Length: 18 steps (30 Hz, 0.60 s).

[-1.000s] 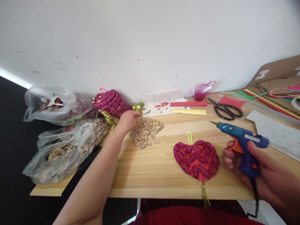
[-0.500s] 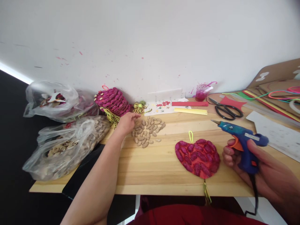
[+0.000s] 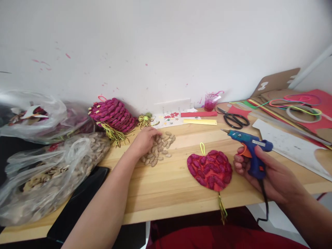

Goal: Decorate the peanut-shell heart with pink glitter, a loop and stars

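Note:
My right hand (image 3: pixel 261 176) is wrapped around a blue glue gun (image 3: pixel 255 152) with an orange trigger, its nozzle pointing left above the table. Over a loose pile of peanuts (image 3: pixel 162 145), my left hand (image 3: pixel 146 141) reaches in with bent fingers pressed together. The fingertips are partly hidden, so what they pinch cannot be made out. Between the hands lies a heart-shaped ornament (image 3: pixel 209 169), covered in magenta-painted peanuts on a red base. It has a yellow loop on top and a yellow-green tassel hanging past the table's front edge.
Plastic bags (image 3: pixel 59 176) of peanuts and shells crowd the left. Behind stand a magenta peanut ornament (image 3: pixel 114 116) and a cup of magenta paint (image 3: pixel 211 102). Black scissors (image 3: pixel 234 119), a red strip (image 3: pixel 198 114), a yellow strip (image 3: pixel 199 121) and coloured cords (image 3: pixel 298 100) lie toward the right.
My left hand has moved further over the peanuts, its fingers now bent down into the pile. The view has shifted right; my right hand still holds the glue gun.

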Tool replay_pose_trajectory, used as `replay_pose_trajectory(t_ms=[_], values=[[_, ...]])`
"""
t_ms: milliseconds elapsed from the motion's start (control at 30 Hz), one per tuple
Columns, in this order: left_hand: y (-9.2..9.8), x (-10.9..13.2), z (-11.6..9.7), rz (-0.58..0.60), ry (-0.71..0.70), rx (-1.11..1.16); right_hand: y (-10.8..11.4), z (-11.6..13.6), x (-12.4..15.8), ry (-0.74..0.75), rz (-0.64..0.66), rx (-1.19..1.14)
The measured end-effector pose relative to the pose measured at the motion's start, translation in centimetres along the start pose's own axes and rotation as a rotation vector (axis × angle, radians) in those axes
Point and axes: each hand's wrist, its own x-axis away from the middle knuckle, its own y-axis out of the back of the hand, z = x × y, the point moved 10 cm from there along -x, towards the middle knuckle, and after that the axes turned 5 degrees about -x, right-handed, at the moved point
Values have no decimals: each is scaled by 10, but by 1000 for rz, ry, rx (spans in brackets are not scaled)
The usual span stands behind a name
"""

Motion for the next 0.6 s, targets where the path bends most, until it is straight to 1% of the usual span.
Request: replay_pose_trajectory(t_ms=[100, 167, 233, 300, 367, 433, 600], values=[[6, 0, -4, -56, -29, 13, 0, -2, 1, -23, -22, 6], [4, -3, -16, -63, -75, 18, -2, -2, 2, -20, -6, -5], [-5, -6, -32, -5, -134, 14, -2, -2, 2, -21, -2, -6], [-17, -7, -46, 89, -189, 10, -3, -2, 2, -16, 1, 2], [-24, -6, -55, 153, -228, 19, -5, -1, 2, -5, 11, 6], [-23, -4, -57, 160, -254, 42, -5, 0, 1, 1, 22, 6], [-10, 3, -56, 97, -292, 91, -7, -2, 0, -11, 53, 17]])
